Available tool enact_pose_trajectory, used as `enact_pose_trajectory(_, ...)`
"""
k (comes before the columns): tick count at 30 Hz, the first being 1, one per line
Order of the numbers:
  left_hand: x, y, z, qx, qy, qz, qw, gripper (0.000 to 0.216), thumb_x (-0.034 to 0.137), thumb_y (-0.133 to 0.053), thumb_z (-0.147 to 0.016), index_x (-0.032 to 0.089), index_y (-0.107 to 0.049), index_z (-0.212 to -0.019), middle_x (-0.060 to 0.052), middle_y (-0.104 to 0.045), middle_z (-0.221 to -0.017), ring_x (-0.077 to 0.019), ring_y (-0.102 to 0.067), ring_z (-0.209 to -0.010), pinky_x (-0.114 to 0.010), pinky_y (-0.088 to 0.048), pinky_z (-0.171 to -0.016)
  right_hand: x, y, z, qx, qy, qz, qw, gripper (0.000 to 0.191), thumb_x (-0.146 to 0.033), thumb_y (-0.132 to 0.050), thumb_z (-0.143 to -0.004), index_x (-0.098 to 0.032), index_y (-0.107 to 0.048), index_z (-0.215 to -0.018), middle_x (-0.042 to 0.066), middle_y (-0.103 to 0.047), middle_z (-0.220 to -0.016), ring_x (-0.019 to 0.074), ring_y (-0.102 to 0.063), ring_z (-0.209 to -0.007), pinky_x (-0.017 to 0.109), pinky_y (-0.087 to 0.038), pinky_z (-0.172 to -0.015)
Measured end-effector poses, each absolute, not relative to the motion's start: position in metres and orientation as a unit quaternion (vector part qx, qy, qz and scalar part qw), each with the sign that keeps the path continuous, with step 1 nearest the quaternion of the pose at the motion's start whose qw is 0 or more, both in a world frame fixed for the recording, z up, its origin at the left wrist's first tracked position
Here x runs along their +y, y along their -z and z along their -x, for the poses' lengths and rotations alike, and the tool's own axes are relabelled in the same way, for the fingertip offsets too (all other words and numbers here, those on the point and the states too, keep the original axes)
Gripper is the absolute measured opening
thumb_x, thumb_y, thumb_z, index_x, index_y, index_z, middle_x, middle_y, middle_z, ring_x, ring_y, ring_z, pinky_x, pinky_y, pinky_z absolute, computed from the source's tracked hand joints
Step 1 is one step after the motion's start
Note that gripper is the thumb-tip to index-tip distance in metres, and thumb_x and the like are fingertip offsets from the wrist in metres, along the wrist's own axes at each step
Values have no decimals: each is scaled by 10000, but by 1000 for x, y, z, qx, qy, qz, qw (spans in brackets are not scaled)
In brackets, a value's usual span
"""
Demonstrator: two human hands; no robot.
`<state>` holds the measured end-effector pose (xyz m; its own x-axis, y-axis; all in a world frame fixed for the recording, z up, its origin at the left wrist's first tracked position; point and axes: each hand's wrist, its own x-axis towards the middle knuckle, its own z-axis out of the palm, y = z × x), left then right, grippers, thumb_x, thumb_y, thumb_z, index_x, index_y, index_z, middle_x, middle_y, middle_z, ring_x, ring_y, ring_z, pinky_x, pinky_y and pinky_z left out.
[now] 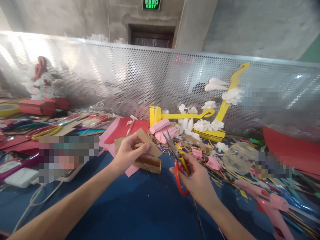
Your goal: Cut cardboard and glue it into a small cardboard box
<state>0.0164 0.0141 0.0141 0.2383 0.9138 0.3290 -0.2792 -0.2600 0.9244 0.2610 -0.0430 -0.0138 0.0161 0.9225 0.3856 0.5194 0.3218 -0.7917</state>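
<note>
My left hand (131,150) pinches a flat piece of brown cardboard (150,143) between thumb and fingers. Beneath it a small open cardboard box (150,165) lies on the blue tabletop, partly hidden by that hand. My right hand (197,175) grips a pair of scissors (178,166) with red and yellow handles; the blades are slightly apart and point up toward the left. Just beyond the blades sit folded pink paper blocks (165,130). Pink and red paper sheets (141,125) lie behind my left hand.
Yellow paper models (210,135) with white flowers stand at the back, before a perforated metal panel (140,73). A pink glue gun (267,200) lies at right. Paper scraps (212,163) litter the middle. Red boxes (37,106) and a white cable (37,196) are at left.
</note>
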Motion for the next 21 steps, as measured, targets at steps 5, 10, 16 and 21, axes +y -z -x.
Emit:
enact_pose_trajectory(5, 15, -15, -18, 269, -546, -611, 506, 164, 231, -787, -778, 130, -712, -883, -44, -766, -803, -159, -736, -713, -264, -620, -694, -45, 11, -255, -722, -130, 536, 418, 348, -410, -819, -768, -223, -635, -997, 48, -677, -963, 252, -662, -877, 354, -532, -802)
enact_pose_trajectory(10, 15, -15, -18, 242, -546, -662, 452, 86, 111, -762, -734, 143, -763, -815, -44, -789, -816, -154, -738, -776, -249, -602, -746, -45, 12, -258, -732, -32, 535, 422, 383, -433, -818, -783, -236, -599, -1027, 83, -641, -1074, 289, -647, -1012, 387, -540, -865)
enact_pose_trajectory(16, 13, -13, -18, 273, -513, -667, 466, 93, 187, -767, -789, 157, -808, -867, -65, -823, -820, -181, -780, -762, -266, -629, -733, -45, 14, -263, -741, 0, 542, 397, 466, -496, -816, -787, -240, -542, -1062, 103, -597, -1124, 311, -630, -1061, 408, -552, -864)
enact_pose_trajectory(21, 12, -15, -18, 274, -512, -691, 430, 114, 181, -739, -795, 161, -816, -877, -62, -827, -833, -171, -778, -762, -245, -625, -714, -45, 14, -262, -750, 5, 535, 388, 455, -470, -815, -798, -242, -548, -1087, 101, -602, -1148, 315, -621, -1105, 425, -543, -913)
